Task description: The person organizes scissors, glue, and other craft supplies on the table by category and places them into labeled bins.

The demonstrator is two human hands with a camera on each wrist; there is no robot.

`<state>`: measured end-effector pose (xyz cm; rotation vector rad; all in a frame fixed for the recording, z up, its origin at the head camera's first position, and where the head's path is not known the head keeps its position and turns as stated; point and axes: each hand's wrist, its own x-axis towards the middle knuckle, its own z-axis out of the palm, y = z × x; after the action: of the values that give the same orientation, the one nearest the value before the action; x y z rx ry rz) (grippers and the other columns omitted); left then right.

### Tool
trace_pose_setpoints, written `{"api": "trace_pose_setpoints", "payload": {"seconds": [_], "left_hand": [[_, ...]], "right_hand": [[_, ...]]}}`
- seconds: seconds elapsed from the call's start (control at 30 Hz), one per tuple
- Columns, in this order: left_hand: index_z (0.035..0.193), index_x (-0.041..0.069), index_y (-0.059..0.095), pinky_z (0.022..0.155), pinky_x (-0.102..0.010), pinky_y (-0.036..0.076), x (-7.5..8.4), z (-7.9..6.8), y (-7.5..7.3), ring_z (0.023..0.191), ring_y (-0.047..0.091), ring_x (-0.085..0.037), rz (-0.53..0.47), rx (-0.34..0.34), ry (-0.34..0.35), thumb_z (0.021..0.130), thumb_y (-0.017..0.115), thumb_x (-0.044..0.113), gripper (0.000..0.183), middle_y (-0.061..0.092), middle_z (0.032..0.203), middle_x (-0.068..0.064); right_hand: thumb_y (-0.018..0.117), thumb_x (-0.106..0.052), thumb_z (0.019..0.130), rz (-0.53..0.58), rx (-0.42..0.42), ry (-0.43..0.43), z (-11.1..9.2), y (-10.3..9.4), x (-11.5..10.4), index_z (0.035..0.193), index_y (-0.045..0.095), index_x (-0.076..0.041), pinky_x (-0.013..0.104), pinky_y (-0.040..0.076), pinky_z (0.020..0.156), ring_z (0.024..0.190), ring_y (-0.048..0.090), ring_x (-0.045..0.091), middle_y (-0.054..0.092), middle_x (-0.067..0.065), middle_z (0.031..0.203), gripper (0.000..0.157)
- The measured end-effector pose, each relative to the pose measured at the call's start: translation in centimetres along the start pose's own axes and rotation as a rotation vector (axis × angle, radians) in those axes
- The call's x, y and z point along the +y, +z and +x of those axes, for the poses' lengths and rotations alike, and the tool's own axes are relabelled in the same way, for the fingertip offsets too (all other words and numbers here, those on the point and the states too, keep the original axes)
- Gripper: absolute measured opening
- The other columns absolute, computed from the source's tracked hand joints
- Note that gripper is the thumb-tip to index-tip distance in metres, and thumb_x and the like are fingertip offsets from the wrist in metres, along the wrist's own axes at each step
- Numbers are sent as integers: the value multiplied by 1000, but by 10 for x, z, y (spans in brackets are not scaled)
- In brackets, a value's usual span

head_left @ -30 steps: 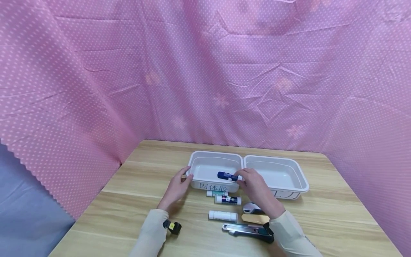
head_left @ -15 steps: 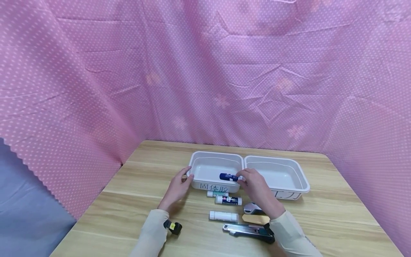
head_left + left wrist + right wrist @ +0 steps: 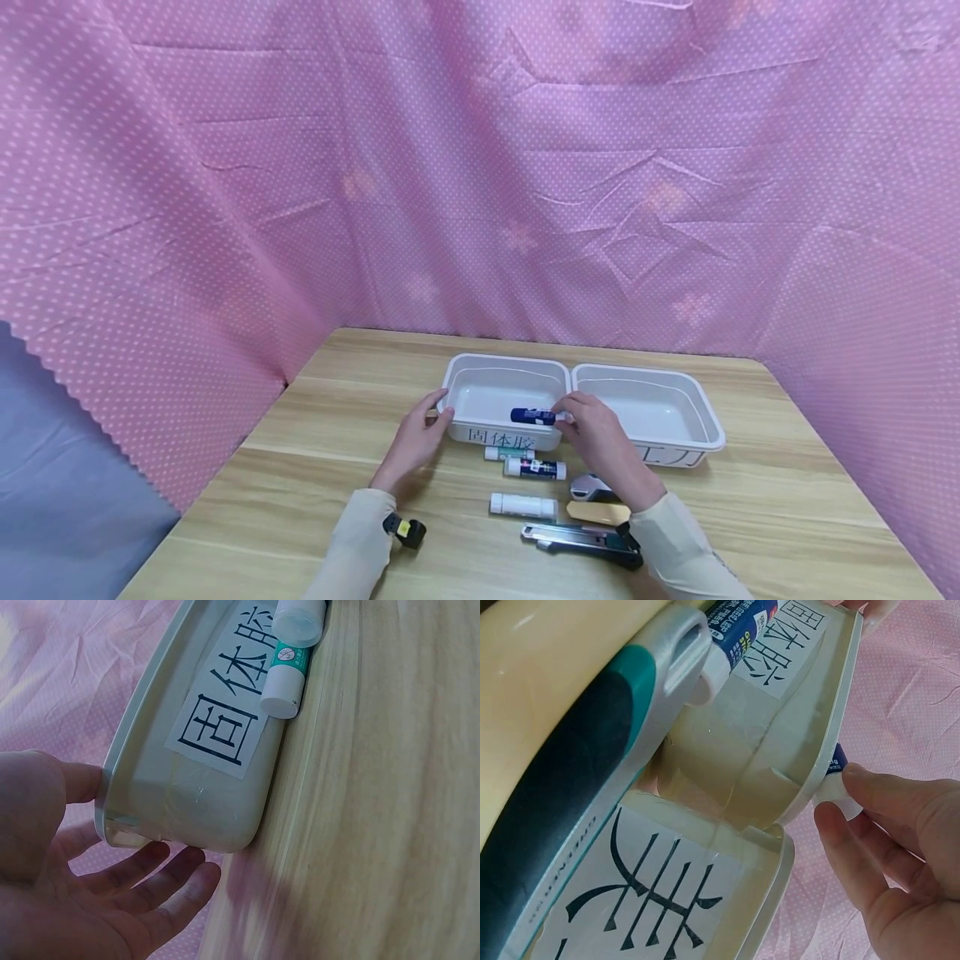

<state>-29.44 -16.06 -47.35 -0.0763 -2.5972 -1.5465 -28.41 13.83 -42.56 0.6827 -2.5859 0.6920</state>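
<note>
My right hand (image 3: 600,433) pinches a dark blue glue stick (image 3: 531,416) by its white end, between thumb and fingers. The stick lies sideways over the near side of the left white box (image 3: 468,429); in the right wrist view its pinched end (image 3: 840,796) shows beyond the rim. My left hand (image 3: 414,439) touches that box's left near corner, its thumb at the rim and its loosely extended fingers along the end wall. A green-and-white glue stick (image 3: 289,679) and a navy glue stick with white ends (image 3: 536,468) lie in front of the box.
A second white box (image 3: 708,412) with a character label stands against the first one's right. Nearer lie a white glue stick (image 3: 522,505), a grey-and-dark tool (image 3: 587,487), a yellow-orange cutter (image 3: 597,512) and a large box cutter (image 3: 577,539). Pink cloth (image 3: 480,208) hangs behind the table.
The blue glue stick has dropped slightly toward the near side of the left box, still pinched by the right hand. The left hand stays at the corner.
</note>
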Motion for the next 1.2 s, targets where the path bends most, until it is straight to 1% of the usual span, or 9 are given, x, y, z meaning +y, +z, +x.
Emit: {"api": "trace_pose_setpoints", "payload": {"seconds": [0.17, 0.33, 0.4, 0.63, 1.0, 1.1, 1.2], "left_hand": [[156, 14, 43, 105, -53, 52, -1, 0, 0, 127, 60, -40, -5, -7, -3, 107, 54, 31, 53, 42, 158, -20], [154, 10, 45, 102, -50, 55, -3, 1, 1, 122, 64, -39, -13, 3, 37, 106, 55, 28, 52, 48, 153, -22], [153, 9, 45, 101, -49, 56, -4, 2, 1, 120, 64, -39, -19, 3, 47, 106, 56, 27, 52, 49, 152, -23], [154, 10, 45, 101, -49, 56, -5, 2, 1, 121, 64, -39, -24, 4, 40, 106, 56, 28, 52, 49, 153, -22], [154, 10, 45, 100, -49, 56, -9, 1, 0, 121, 64, -40, -18, 3, 56, 106, 56, 29, 53, 48, 153, -23], [154, 10, 45, 101, -49, 56, -9, 1, 0, 122, 63, -40, -17, 1, 58, 106, 56, 29, 53, 48, 153, -22], [154, 10, 45, 101, -50, 56, -10, 0, -1, 123, 63, -40, -18, -1, 56, 106, 56, 29, 52, 47, 154, -22]], "right_hand": [[82, 3, 82, 6, 3, -10, 0, 3, 3, 102, 76, -7, 30, 63, 80, 96, 70, 21, 74, 6, 105, 23], [80, 7, 82, 7, 29, -57, 0, 5, 5, 99, 76, -5, 35, 62, 84, 97, 70, 23, 73, 7, 103, 22], [80, 8, 81, 7, 29, -63, 0, 6, 5, 99, 76, -3, 36, 62, 85, 98, 70, 24, 73, 8, 103, 22], [80, 7, 81, -5, 3, -32, -1, 6, 4, 103, 75, -1, 37, 62, 87, 101, 70, 26, 73, 10, 106, 24], [79, 1, 86, 9, -70, -7, -5, 5, 1, 109, 75, -7, 31, 62, 82, 97, 71, 19, 73, 5, 108, 25], [78, -1, 89, -2, -110, -38, -7, 7, 1, 114, 74, -10, 30, 62, 85, 97, 71, 17, 74, 3, 112, 28], [77, -1, 89, -1, -147, -120, -8, 9, 1, 121, 71, -11, 34, 61, 88, 101, 71, 18, 73, 2, 115, 34]]}}
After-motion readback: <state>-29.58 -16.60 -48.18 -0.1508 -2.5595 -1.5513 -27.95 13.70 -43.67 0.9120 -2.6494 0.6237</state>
